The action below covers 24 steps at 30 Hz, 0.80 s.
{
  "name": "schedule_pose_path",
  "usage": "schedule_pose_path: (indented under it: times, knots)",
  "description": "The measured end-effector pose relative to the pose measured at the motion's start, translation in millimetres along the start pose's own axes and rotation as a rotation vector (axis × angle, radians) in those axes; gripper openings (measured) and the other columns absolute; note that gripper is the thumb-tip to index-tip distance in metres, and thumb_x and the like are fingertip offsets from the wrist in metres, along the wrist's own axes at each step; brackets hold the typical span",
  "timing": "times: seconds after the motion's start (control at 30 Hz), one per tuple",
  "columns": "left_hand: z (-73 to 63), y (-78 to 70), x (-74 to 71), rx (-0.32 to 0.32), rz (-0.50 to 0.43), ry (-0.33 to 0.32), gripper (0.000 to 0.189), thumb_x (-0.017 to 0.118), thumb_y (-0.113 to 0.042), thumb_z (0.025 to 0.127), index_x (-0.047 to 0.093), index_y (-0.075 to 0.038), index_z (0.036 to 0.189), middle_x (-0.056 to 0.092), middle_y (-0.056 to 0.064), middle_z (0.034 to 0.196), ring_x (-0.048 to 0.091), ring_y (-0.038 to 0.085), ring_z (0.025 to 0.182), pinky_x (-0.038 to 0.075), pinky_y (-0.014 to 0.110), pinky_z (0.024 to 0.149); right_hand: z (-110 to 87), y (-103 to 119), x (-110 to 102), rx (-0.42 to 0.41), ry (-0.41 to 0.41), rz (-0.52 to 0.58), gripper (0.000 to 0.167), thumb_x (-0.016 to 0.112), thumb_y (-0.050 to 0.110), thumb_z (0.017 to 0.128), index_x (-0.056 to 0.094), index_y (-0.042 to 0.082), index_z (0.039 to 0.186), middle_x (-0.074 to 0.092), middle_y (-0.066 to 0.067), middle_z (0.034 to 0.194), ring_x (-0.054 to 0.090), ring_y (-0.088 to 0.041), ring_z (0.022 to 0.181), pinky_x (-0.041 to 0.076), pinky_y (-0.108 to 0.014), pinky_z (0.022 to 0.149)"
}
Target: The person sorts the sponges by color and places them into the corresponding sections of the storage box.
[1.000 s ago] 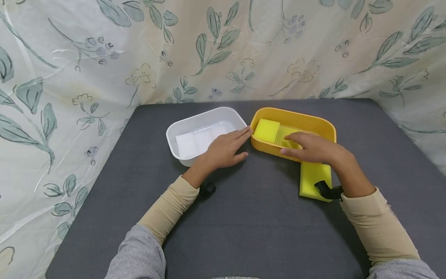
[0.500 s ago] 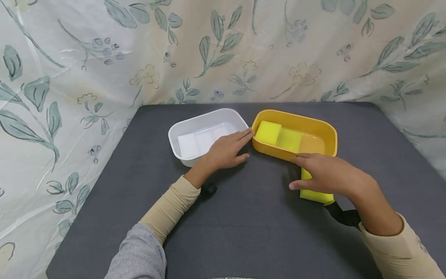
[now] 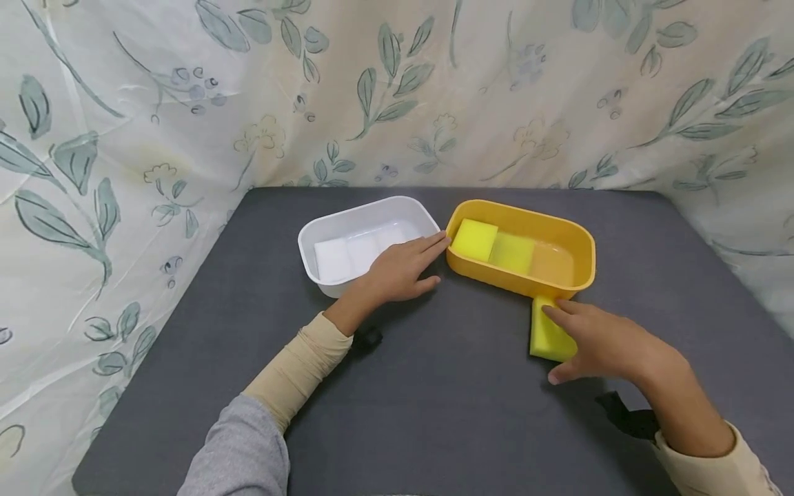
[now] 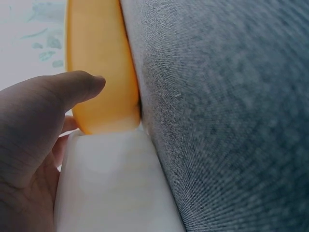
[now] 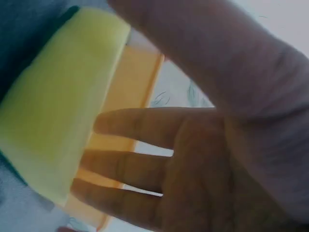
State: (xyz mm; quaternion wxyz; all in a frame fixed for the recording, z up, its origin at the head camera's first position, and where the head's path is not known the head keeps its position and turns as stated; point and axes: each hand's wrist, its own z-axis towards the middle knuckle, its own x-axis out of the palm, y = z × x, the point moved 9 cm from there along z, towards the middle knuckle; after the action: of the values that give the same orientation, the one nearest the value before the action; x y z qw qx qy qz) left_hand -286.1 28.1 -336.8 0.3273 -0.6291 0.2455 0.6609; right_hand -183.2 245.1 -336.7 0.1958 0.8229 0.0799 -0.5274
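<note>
My left hand (image 3: 400,272) lies over the near right edge of a white tub (image 3: 366,219), its straight fingertips at the left end of a yellow tub (image 3: 509,279). Nothing is gripped by it; in the left wrist view its thumb overlaps the yellow tub's wall (image 4: 104,43). A yellow scouring sponge (image 3: 547,334) lies on the table just in front of the yellow tub. In the right wrist view a dark green layer (image 5: 14,170) shows beneath the sponge. My right hand (image 3: 614,344) hovers at the sponge's right side, thumb and fingers spread, partly hiding it.
Two yellow sponge pieces (image 3: 475,240) sit in the left part of the yellow tub. Inside the white tub are several white blocks (image 3: 333,260). The tubs stand side by side on a dark grey tabletop (image 3: 446,406), before a floral curtain (image 3: 397,83).
My right hand has moved from over the yellow tub towards me and to the right, down to the sponge on the table. My left hand has stayed in place.
</note>
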Motion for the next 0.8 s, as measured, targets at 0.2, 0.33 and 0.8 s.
schedule_pose_path:
  times: [0.2, 0.33, 0.8]
  knots:
    - [-2.3, -2.9, -0.8, 0.020, 0.011, -0.019, 0.073, 0.058, -0.036, 0.102, 0.024, -0.007, 0.160, 0.025, 0.007, 0.164, 0.031, 0.020, 0.146, 0.031, 0.037, 0.114, 0.3, 2.2, -3.5, -0.054, -0.132, -0.058, 0.097, 0.093, 0.044, 0.065, 0.053, -0.004, 0.139, 0.051, -0.025, 0.135, 0.047, -0.045, 0.119, 0.043, -0.064, 0.092]
    - [-0.7, -3.2, 0.0, 0.019, 0.007, -0.021, 0.073, 0.058, -0.037, 0.101, 0.024, -0.008, 0.160, 0.024, 0.006, 0.164, 0.031, 0.020, 0.146, 0.031, 0.036, 0.115, 1.8, 4.8, -4.1, -0.080, -0.160, -0.044, 0.085, 0.095, 0.036, 0.065, 0.054, 0.001, 0.131, 0.050, -0.017, 0.117, 0.052, -0.032, 0.095, 0.049, -0.049, 0.077]
    - [0.7, 0.9, 1.2, 0.005, -0.019, -0.004, 0.075, 0.059, -0.036, 0.101, 0.023, -0.010, 0.160, 0.022, 0.005, 0.165, 0.029, 0.019, 0.147, 0.029, 0.036, 0.116, 4.9, 18.2, 2.6, -0.092, -0.103, -0.021, 0.069, 0.093, 0.038, 0.067, 0.051, 0.011, 0.113, 0.040, -0.007, 0.099, 0.045, -0.025, 0.083, 0.041, -0.033, 0.063]
